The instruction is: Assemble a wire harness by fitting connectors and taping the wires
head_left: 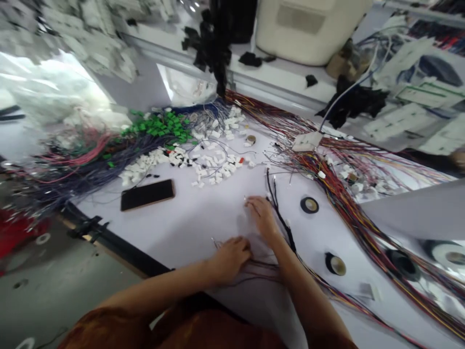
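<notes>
Head view: left grip [230, 259] sits half closed over thin dark wires [259, 271] on the white surface [189, 218]; right grip [262, 218], fingers loosely curved, lies beside a black wire bundle [270, 186]; whether either holds anything, I cannot tell.

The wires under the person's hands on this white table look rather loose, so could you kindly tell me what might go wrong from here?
The thin dark wires under the left hand could tangle with the black wire bundle beside the right hand. The loose white connectors farther up the table might also get knocked about or mixed up.
</notes>
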